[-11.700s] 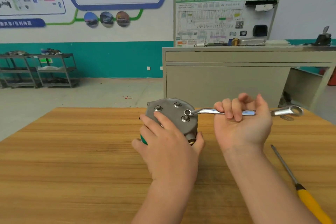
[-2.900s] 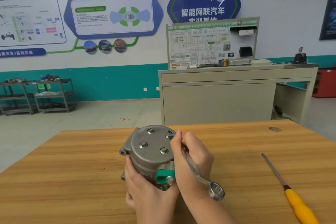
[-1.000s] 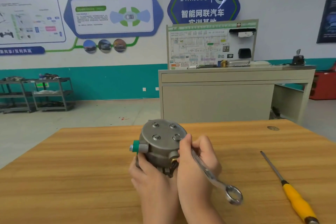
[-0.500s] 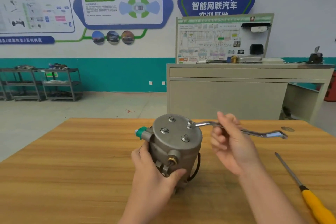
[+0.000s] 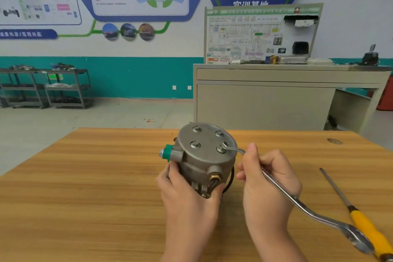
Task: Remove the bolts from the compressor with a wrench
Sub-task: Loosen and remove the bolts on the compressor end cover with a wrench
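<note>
Compressor (image 5: pixel 204 155): we judge it heavy, rigid | left hand (image 5: pixel 187 193) fingers clamp its body | right hand (image 5: pixel 268 178) fingers clamp wrench (image 5: pixel 297 202) mid-shaft.

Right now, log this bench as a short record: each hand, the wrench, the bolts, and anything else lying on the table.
left hand: grips the compressor body from the near side
right hand: grips the wrench shank
wrench: ring end at the near-right bolt, free end toward the near right
bolts: four visible, all in the top plate
table: yellow-handled screwdriver lies at right
</note>
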Tool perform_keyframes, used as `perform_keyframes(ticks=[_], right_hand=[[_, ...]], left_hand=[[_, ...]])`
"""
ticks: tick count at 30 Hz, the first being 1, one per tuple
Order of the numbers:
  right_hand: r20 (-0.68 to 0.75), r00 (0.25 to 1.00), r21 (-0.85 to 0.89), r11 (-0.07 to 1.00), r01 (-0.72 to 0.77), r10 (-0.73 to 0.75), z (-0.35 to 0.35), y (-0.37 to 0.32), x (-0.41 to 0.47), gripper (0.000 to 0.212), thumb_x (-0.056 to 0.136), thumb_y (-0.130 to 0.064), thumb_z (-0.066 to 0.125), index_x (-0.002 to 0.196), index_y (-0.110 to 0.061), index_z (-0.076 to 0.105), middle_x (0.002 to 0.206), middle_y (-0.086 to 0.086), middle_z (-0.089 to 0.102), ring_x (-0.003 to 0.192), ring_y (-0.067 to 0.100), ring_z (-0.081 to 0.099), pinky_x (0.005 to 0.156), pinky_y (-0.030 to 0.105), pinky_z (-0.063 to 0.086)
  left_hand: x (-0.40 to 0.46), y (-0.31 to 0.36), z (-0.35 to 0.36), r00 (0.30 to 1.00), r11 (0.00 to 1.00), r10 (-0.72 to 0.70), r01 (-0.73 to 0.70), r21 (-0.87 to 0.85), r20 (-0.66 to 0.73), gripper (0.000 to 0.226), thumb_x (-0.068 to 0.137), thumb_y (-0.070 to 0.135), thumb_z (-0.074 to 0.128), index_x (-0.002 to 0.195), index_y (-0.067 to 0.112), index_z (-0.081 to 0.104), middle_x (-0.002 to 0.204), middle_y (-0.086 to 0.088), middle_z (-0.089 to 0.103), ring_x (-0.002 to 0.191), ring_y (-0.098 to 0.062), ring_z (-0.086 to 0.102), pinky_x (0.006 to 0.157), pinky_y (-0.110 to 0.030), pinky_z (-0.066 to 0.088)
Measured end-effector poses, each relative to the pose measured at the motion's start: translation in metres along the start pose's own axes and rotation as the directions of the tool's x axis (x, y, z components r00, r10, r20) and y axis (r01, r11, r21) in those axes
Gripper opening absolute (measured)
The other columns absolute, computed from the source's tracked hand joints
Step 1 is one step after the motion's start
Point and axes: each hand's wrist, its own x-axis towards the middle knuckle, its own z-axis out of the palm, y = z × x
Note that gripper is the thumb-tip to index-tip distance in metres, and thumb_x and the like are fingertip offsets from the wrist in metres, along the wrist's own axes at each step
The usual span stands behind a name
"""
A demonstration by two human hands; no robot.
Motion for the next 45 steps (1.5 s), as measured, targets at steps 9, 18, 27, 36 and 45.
perform_keyframes(ticks=[9, 18, 27, 36, 45], right_hand=[[0.145, 0.931, -0.342, 0.866, 0.364, -0.334, 0.013, -0.012, -0.010, 0.040, 0.087, -0.021, 0.064, 0.057, -0.011, 0.039, 0.048, 0.001, 0.034, 0.044, 0.016, 0.032, 0.040, 0.030, 0.032], [0.231, 0.910, 0.285, 0.870, -0.402, 0.344, -0.009, 0.001, 0.009, 0.028, 0.078, -0.027, 0.073, 0.058, -0.022, 0.054, 0.052, 0.008, 0.058, 0.041, 0.011, 0.052, 0.038, 0.019, 0.040], [0.337, 0.893, 0.461, 0.774, -0.433, 0.299, -0.020, -0.013, 0.067, 0.032, 0.078, -0.027, 0.073, 0.057, -0.023, 0.049, 0.052, 0.004, 0.059, 0.041, 0.012, 0.054, 0.036, 0.019, 0.038], [-0.015, 1.000, 0.081, 0.997, -0.001, 0.002, 0.005, 0.008, 0.014, 0.037, 0.085, -0.039, 0.069, 0.058, -0.023, 0.049, 0.053, 0.000, 0.062, 0.043, 0.010, 0.059, 0.045, 0.018, 0.045], [0.084, 0.996, -0.144, 0.989, -0.022, 0.035, 0.007, 0.020, 0.012, 0.024, 0.091, -0.023, 0.060, 0.068, -0.027, 0.054, 0.059, 0.000, 0.056, 0.049, 0.015, 0.045, 0.049, 0.030, 0.040]], left_hand=[[0.001, 0.007, 0.002, 0.997, 0.992, -0.075, 0.075, -0.104, 0.006, 0.109, 0.066, 0.045, 0.078, 0.148, -0.001, 0.023, 0.133, -0.010, 0.026, 0.127, -0.040, 0.040, 0.106, -0.053, 0.038], [0.007, -0.003, -0.004, 0.995, 0.995, -0.049, 0.056, -0.077, 0.081, 0.121, 0.057, 0.035, 0.092, 0.150, 0.011, 0.018, 0.117, 0.017, 0.016, 0.126, -0.022, 0.037, 0.110, -0.033, 0.033], [0.006, -0.010, 0.003, 0.996, 0.994, -0.082, 0.083, -0.068, 0.028, 0.127, 0.051, 0.033, 0.095, 0.151, 0.013, 0.020, 0.111, 0.024, 0.013, 0.127, -0.021, 0.039, 0.105, -0.031, 0.034], [0.004, 0.001, 0.021, 0.995, 0.989, -0.098, 0.098, -0.109, 0.006, 0.121, 0.055, 0.033, 0.094, 0.150, 0.010, 0.022, 0.125, 0.008, 0.021, 0.125, -0.030, 0.043, 0.104, -0.046, 0.041], [0.004, 0.016, 0.032, 0.992, 0.981, -0.124, 0.127, -0.146, 0.035, 0.119, 0.058, 0.048, 0.079, 0.151, 0.008, 0.017, 0.132, 0.003, 0.022, 0.124, -0.034, 0.043, 0.106, -0.046, 0.039]])
